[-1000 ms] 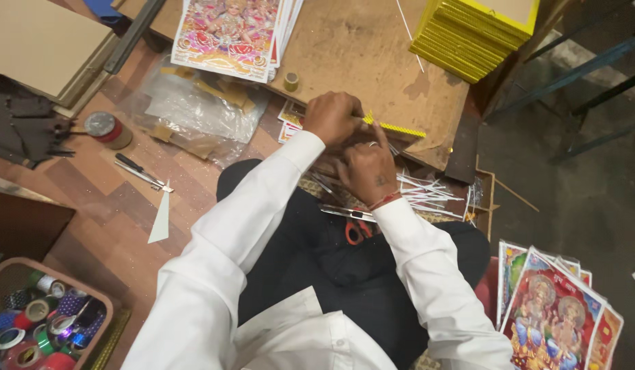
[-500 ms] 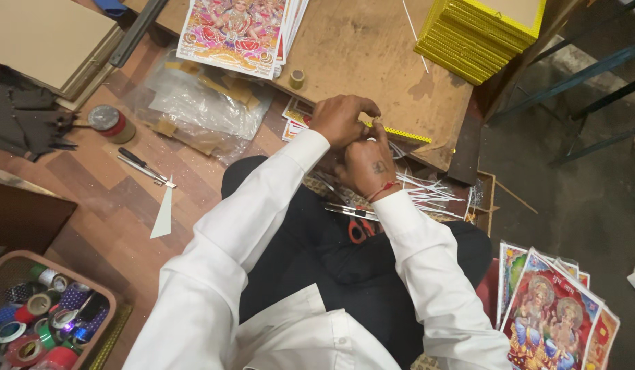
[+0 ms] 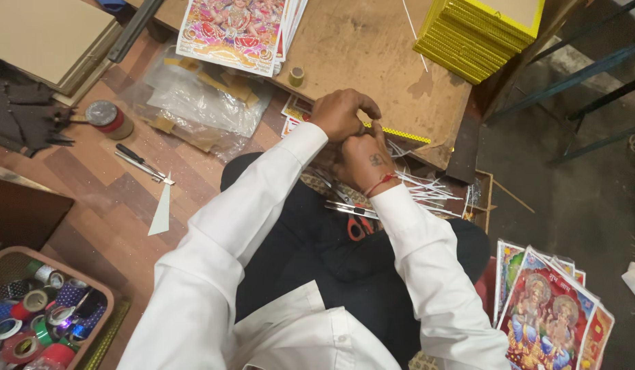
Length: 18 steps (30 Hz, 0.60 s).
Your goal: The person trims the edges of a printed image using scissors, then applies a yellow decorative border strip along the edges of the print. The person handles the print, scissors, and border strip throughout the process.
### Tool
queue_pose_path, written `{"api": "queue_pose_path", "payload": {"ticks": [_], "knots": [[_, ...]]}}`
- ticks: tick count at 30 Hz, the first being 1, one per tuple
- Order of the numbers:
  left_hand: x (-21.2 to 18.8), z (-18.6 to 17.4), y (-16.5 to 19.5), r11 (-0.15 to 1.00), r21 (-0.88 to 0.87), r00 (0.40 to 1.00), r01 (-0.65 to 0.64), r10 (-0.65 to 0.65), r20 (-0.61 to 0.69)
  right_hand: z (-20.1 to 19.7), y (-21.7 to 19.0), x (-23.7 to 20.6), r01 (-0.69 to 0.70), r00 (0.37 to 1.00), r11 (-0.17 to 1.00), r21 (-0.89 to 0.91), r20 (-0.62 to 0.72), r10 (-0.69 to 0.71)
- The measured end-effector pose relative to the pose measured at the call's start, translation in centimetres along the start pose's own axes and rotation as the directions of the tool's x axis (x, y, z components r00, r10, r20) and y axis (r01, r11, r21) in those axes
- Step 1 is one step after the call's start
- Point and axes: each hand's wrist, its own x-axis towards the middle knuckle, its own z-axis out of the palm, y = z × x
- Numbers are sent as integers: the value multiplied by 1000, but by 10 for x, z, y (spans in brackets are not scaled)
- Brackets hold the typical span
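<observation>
My left hand (image 3: 341, 113) and my right hand (image 3: 364, 159) are pressed together at the near edge of a low wooden board (image 3: 372, 55). Both pinch a thin yellow glitter strip (image 3: 399, 133) that runs right along the board's edge. My right wrist bears a red thread. Red-handled scissors (image 3: 355, 216) lie on my lap just under the hands. A heap of white paper slivers (image 3: 427, 192) lies to the right of my right wrist.
Stack of yellow glitter strips (image 3: 478, 31) at the board's far right. Colourful prints (image 3: 235, 31) at top and more prints (image 3: 550, 308) at lower right. Plastic bag (image 3: 201, 103), tape roll (image 3: 108, 118), craft knife (image 3: 142, 163), basket of tapes (image 3: 36, 315) on the left floor.
Both hands stayed together at the board's edge, with the fingers shifting slightly on the strip. The view moved a little.
</observation>
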Motion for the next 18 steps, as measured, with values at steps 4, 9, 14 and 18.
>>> {"api": "queue_pose_path", "payload": {"ticks": [4, 9, 14, 18], "knots": [[-1, -2, -5, 1000, -13, 998, 3, -2, 64, -2, -4, 2, 1, 999, 1000, 25, 32, -2], [-6, -1, -4, 994, -50, 995, -98, 97, -15, 4, -13, -3, -5, 997, 992, -128, 76, 15], [-2, 6, -7, 999, -36, 998, 18, -20, -60, 13, 6, -26, 108, 978, 988, -114, -163, -126], [14, 11, -26, 993, -119, 1000, 13, -12, 7, 13, 35, -35, -17, 813, 972, 233, -563, 149]]}}
